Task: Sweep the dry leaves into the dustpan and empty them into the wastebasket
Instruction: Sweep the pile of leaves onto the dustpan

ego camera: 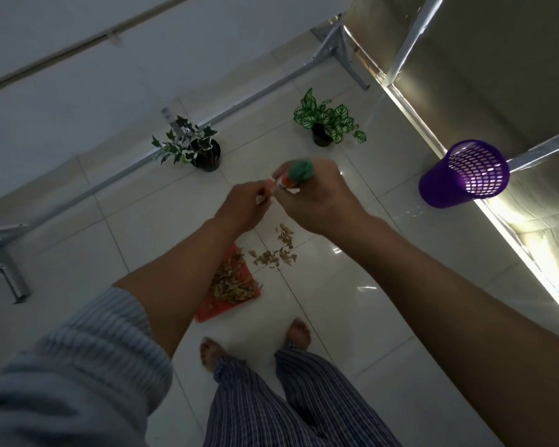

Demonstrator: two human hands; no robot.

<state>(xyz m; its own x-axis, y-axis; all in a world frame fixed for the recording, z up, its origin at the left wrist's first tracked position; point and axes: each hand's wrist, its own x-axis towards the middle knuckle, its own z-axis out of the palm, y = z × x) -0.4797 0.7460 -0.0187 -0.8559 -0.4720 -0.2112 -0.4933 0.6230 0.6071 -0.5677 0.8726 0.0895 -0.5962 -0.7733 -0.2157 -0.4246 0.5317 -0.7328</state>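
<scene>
A person stands barefoot on a pale tiled floor (384, 317), both arms raised at frame centre over a half-finished sweep. A purple mesh wastebasket (459, 175) sits at right centre, beside a lit metal shelf frame (410, 56). 2 potted plants stand above the hands: an ivy (191, 146) at centre left and a white-veined plant (328, 122) to its right. Low in the centre, an orange dustpan (220, 304) lies on the tiles, already loaded with dry leaves (231, 285); a smaller scatter of leaves (276, 253) lies just up and right of its mouth, unswept. The right hand (313, 201) is curled around a green-capped handle (300, 171), apparently the broom's, which runs almost straight at the camera. The left hand (244, 204) pinches a scrap of paper label (267, 191) at that handle. The loose leaves lie directly below the hands, nearer the right hand, so the next stroke likely pulls down and left toward the pan.
</scene>
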